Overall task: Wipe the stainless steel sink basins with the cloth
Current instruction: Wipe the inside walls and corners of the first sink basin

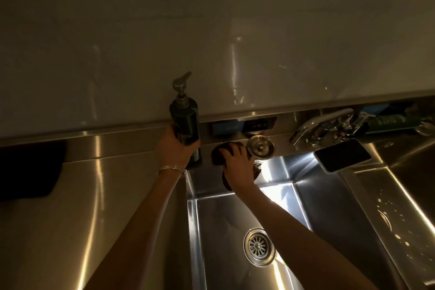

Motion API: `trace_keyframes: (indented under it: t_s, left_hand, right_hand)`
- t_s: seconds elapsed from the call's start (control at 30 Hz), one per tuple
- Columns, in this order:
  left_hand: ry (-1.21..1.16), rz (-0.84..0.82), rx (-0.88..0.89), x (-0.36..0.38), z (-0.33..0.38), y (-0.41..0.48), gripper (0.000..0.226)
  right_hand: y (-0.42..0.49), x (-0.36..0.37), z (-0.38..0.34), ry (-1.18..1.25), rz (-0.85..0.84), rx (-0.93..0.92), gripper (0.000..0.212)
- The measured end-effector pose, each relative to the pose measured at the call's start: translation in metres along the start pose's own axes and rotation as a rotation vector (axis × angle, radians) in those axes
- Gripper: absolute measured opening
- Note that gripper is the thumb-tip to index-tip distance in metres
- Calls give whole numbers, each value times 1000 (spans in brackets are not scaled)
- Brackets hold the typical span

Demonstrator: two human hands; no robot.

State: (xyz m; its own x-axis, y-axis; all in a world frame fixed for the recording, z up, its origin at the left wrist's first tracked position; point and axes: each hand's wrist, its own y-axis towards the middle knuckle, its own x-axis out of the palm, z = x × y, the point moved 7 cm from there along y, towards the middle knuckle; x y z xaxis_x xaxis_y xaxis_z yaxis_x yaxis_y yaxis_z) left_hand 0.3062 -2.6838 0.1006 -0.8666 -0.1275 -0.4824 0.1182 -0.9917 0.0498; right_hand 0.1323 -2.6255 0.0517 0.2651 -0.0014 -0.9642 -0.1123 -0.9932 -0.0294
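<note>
1. A pale glossy wall (211, 30) fills the upper half of the view.
2. A stainless steel worktop (106, 195) runs along the left, with a dark mat (28, 169) lying at its far-left edge.
3. The sink basin (329, 207) sits at centre, with its round drain (259, 246) in the floor. A second basin (414, 160) shows at the right edge.
4. A chrome faucet (322, 125) is mounted on the back ledge, and a dark flat slab (343, 158) lies just in front of it between the two basins.
5. The left hand (174, 148) grips the lower part of a dark pump bottle (184, 122), held upright at the back ledge. I cannot tell whether the base touches the steel.
6. The right hand (237, 165) lies spread over the dark brown cloth (217, 154), pressing it on the ledge at the basin's rear rim. Part of the cloth hangs over the rim.
7. A loose metal strainer plug (260, 147) rests just beside the right hand's fingers.
8. Thin bangles (171, 169) circle the left wrist.
</note>
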Motion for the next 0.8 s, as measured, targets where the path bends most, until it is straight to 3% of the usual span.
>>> trace_keyframes:
  t_s: [0.4, 0.8]
  left_hand:
    - [-34, 4, 20, 9, -19, 4, 60]
    - [-44, -43, -4, 14, -14, -3, 58]
  right_hand:
    - [30, 33, 6, -16, -111, 153, 51]
    - [-8, 39, 12, -25, -63, 11, 48]
